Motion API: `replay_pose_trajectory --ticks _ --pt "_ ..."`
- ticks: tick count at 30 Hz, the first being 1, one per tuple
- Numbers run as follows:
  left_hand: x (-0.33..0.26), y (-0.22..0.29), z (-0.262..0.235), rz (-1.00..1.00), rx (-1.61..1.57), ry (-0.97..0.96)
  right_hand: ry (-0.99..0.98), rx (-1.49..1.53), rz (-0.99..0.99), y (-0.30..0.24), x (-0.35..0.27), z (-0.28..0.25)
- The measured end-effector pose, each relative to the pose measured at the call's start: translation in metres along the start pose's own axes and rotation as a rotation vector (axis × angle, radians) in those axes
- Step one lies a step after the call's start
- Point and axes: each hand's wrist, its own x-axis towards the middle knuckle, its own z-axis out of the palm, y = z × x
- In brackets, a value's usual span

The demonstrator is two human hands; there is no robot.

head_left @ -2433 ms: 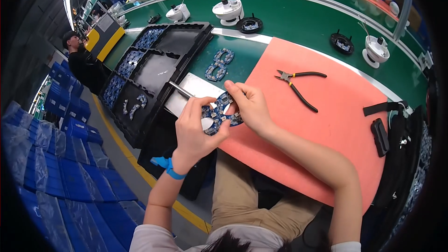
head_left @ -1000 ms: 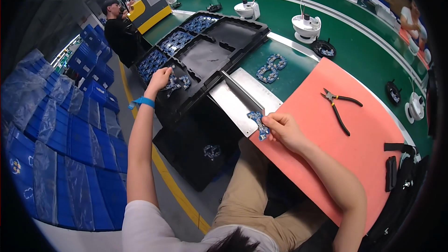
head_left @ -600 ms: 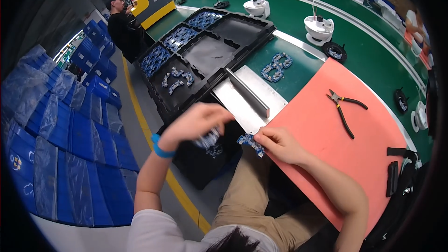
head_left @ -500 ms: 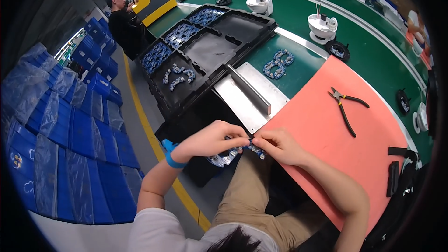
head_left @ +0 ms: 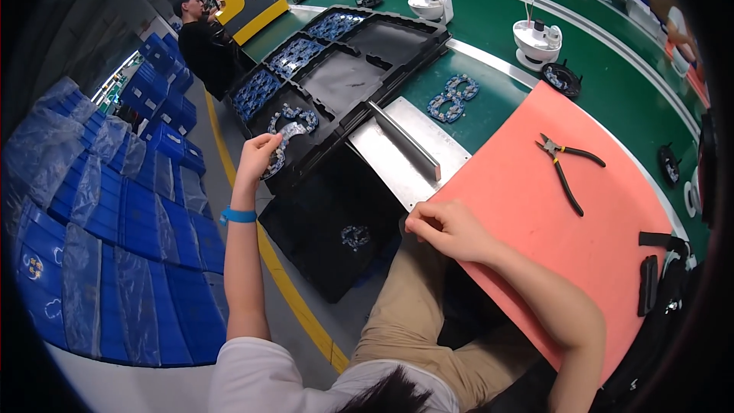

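My left hand [head_left: 258, 154] is stretched out to the near corner of a black compartment tray [head_left: 348, 80] and grips a blue ring-shaped part [head_left: 281, 144] over a compartment that holds another such part [head_left: 294, 116]. My right hand [head_left: 447, 226] rests with curled fingers on the near left edge of the salmon mat [head_left: 535, 229]; nothing shows in it. Further tray compartments hold several blue parts [head_left: 256, 92].
A metal plate with an upright bar [head_left: 405, 149] lies between tray and mat. Two blue ring parts [head_left: 453, 98] sit on the green table. Pliers [head_left: 564, 170] lie on the mat. A lower black tray [head_left: 336, 229] holds one part. Blue crates [head_left: 115, 206] stand left; a person in black [head_left: 202, 38] stands beyond.
My left hand left my right hand at the mat's edge and reached out to the black tray with a blue part. My right hand stayed in place.
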Motion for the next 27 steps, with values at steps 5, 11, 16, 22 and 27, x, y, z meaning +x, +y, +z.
replay_pose_trajectory --ticks 5,11,16,22,27 --pt "0.009 -0.001 0.003 0.084 0.5 -0.044 0.001 0.029 -0.006 0.001 -0.001 -0.003" --pt "-0.029 0.041 0.028 0.317 0.587 0.309 -0.046 -0.089 -0.005 -0.002 0.0 -0.007" --pt "-0.084 0.072 0.097 0.292 -0.01 -0.203 0.056 0.037 -0.015 -0.002 -0.001 -0.004" --pt "-0.13 0.096 0.143 0.39 0.088 -0.477 0.26 0.24 -0.004 0.012 0.004 -0.001" --pt "-0.14 0.097 0.159 0.466 0.169 -0.376 0.27 0.369 0.014 0.023 0.004 -0.003"
